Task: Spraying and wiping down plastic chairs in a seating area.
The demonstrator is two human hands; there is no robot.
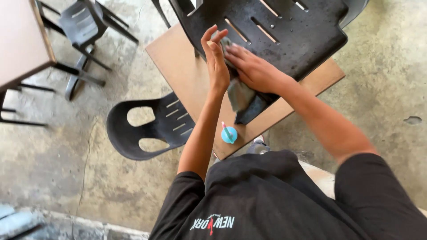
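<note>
**A:** What is shown at the wooden table (187, 75)?

**B:** A grey-blue cleaning cloth (240, 93) is pressed by the right hand (251, 66) against the dusty underside of a black plastic chair (289, 35), which has been laid upside down across the table. The right hand is spread flat on the cloth, fingers apart rather than closed around it. The left hand (215, 58) is held upright just beside it, palm edge-on, fingers together and extended; the top of the cloth appears to be touched by its fingertips, though a grip cannot be confirmed.

**A:** How would the cloth be expected to handle?

**B:** It is judged to be soft, light and limp: its lower part hangs in loose folds over the chair's edge toward the tabletop. It would best be taken by a bunched fold, or held flat under the palm as here. The chair is judged stiff and fairly light, its slotted shell best gripped at the rim.

**A:** And its look?

**B:** The cloth is seen as mottled blue-grey, darker where it drapes. The chair's surface is dulled by pale dust.

**A:** What else is in frame?

**B:** A blue spray-bottle cap (229, 134) is seen near the table's front edge, and a second black chair (151, 126) stands on the concrete floor (53, 155).
</note>
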